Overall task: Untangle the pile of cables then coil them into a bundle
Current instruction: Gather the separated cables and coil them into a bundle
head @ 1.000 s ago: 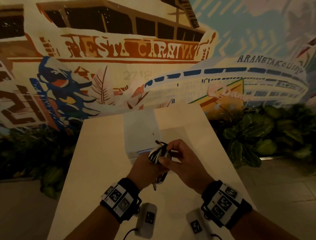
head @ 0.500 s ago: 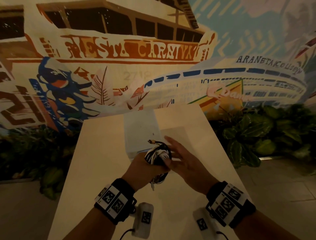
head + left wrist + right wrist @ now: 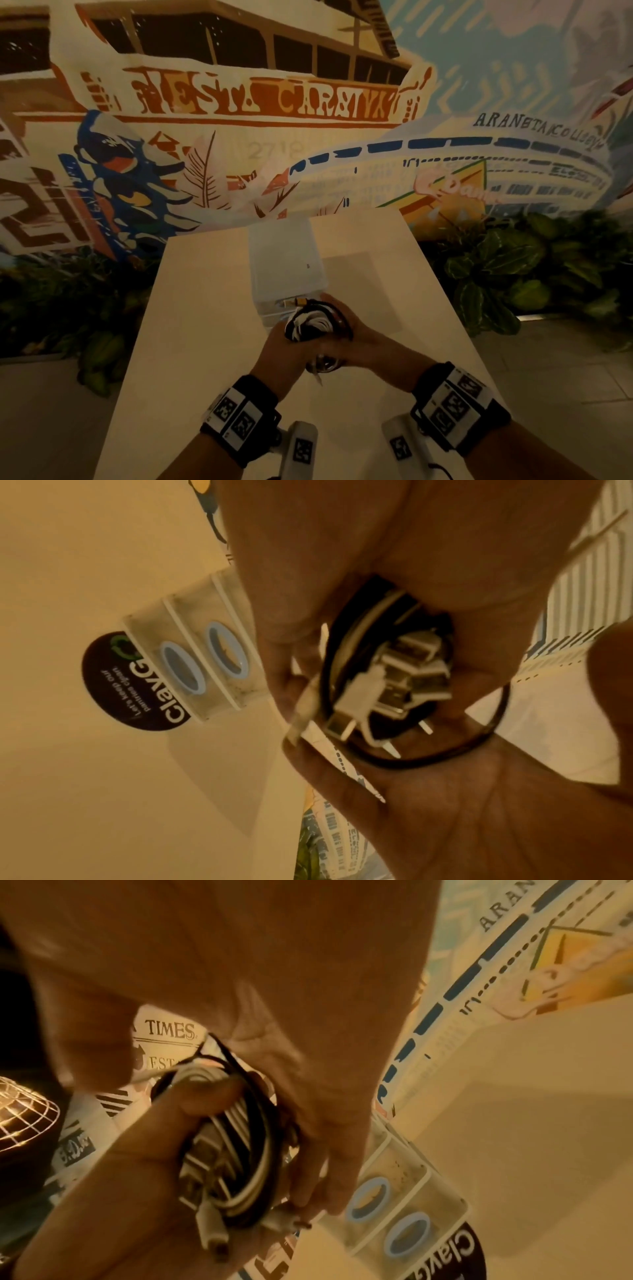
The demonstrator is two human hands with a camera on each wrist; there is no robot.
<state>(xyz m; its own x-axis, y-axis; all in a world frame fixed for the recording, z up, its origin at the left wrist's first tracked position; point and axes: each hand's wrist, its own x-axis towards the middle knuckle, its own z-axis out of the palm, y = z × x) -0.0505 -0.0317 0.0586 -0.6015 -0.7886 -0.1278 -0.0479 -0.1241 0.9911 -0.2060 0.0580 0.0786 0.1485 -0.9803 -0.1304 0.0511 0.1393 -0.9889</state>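
A coiled bundle of black and white cables [image 3: 313, 325] sits between both hands over the white table [image 3: 205, 308]. My left hand [image 3: 284, 346] grips it from the left, its thumb [image 3: 192, 1096] pressed on the coil [image 3: 240, 1137]. My right hand [image 3: 356, 337] cups the bundle from the right, its fingers [image 3: 325, 1164] curved along the coil's far side. White USB plugs [image 3: 397, 680] stick out of the bundle's lower end, and a black loop [image 3: 479, 745] crosses the right palm [image 3: 462, 818]. An orange-tipped plug [image 3: 301, 302] pokes out at the top.
A clear plastic box [image 3: 284, 260] stands on the table just beyond the hands; blue rings [image 3: 192, 666] show on its front. A round black sticker [image 3: 137, 685] lies on the table by it. Leafy plants [image 3: 496, 274] flank the table, and a painted wall stands behind.
My right hand pinched a cable end at the bundle's top, opened flat beside it, and now closes against the bundle. The bundle has sunk slightly toward me.
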